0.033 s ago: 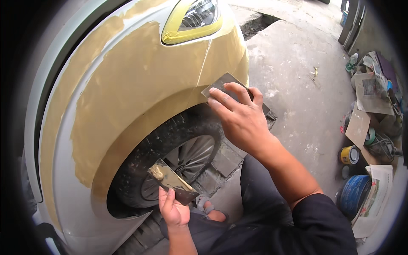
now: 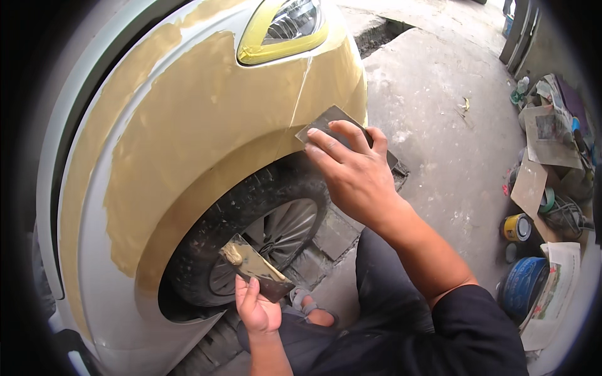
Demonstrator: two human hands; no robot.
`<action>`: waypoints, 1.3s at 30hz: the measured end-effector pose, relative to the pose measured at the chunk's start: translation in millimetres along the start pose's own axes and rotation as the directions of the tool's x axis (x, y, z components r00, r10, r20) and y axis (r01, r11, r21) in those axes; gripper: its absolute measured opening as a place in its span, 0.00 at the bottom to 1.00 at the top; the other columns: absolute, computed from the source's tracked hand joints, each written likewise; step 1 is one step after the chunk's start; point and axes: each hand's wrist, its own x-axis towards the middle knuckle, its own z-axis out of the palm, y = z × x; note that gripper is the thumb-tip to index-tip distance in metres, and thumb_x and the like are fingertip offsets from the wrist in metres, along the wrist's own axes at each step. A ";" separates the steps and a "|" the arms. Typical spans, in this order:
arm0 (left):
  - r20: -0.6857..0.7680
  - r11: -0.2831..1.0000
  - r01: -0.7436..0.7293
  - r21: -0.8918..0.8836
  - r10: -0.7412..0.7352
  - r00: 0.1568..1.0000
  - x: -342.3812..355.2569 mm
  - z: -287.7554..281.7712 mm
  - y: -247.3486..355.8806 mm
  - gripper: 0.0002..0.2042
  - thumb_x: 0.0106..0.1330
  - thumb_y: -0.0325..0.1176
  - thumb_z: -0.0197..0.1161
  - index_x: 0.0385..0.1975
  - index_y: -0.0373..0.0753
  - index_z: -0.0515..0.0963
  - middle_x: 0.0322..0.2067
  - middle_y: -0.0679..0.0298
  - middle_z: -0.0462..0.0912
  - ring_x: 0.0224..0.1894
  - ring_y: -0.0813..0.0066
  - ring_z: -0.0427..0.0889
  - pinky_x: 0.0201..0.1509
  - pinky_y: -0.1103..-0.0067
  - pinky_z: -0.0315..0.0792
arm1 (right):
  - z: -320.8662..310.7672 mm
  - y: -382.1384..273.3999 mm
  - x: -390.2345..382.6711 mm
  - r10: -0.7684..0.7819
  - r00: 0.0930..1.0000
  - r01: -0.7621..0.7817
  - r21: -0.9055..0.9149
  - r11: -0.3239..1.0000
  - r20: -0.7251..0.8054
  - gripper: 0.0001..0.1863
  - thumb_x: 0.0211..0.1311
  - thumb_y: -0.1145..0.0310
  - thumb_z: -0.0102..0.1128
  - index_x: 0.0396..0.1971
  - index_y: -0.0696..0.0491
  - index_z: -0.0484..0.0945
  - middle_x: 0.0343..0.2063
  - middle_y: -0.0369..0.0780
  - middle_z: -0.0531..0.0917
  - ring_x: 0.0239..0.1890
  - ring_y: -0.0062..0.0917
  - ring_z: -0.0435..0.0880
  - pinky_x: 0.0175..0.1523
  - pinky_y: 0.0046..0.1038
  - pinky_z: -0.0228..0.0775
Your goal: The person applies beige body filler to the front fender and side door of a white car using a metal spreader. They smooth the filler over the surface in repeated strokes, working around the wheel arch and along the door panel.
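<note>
My right hand [image 2: 359, 172] grips a dark, flat spreader [image 2: 330, 118] against the car's front corner, just above the tyre and beside a thin pale seam line. Its fingers lie across the spreader's back and hide part of it. Lower down, in front of the wheel [image 2: 285, 229], my left hand [image 2: 258, 311] pinches a second dark plate [image 2: 271, 288] by its near edge. A lump of beige putty [image 2: 232, 254] sits on that plate, and a streak of it runs along one side. Tan filler covers much of the white fender [image 2: 172, 128] and the bumper.
Yellow tape [image 2: 251, 51] frames the headlight [image 2: 295, 24]. On the right stand a yellow can [image 2: 517, 227] and a blue tub [image 2: 522, 288], with newspaper [image 2: 555, 301] and cardboard [image 2: 532, 185] around them. A pit [image 2: 382, 36] opens in the concrete floor beyond the bumper.
</note>
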 end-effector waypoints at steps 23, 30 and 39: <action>0.034 0.999 0.030 -0.012 -0.030 0.999 -1.7 -2.8 -2.5 0.21 0.76 0.23 0.52 0.68 0.36 0.67 0.61 0.58 0.80 0.62 0.66 0.81 0.69 0.66 0.74 | 11.7 -11.3 8.4 -0.016 1.000 0.015 -0.035 0.999 -0.011 0.15 0.58 0.70 0.62 0.46 0.46 0.84 0.57 0.28 0.80 0.66 0.27 0.72 0.67 0.50 0.53; 0.039 0.999 0.045 -0.015 -0.044 0.998 1.9 -3.3 -4.0 0.21 0.76 0.24 0.52 0.68 0.36 0.67 0.60 0.58 0.80 0.61 0.66 0.81 0.67 0.66 0.76 | 15.2 -12.0 8.9 -0.011 1.000 0.011 -0.057 0.998 -0.007 0.16 0.57 0.70 0.62 0.46 0.47 0.84 0.58 0.28 0.80 0.66 0.27 0.71 0.67 0.52 0.54; 0.026 0.999 0.039 0.001 -0.039 0.999 -2.3 -8.1 -1.5 0.22 0.76 0.24 0.52 0.69 0.37 0.66 0.60 0.58 0.80 0.60 0.66 0.82 0.66 0.66 0.77 | 9.9 -27.7 6.9 0.012 0.999 -0.006 -0.104 0.995 0.051 0.18 0.57 0.67 0.62 0.48 0.50 0.85 0.60 0.31 0.79 0.66 0.28 0.71 0.65 0.56 0.55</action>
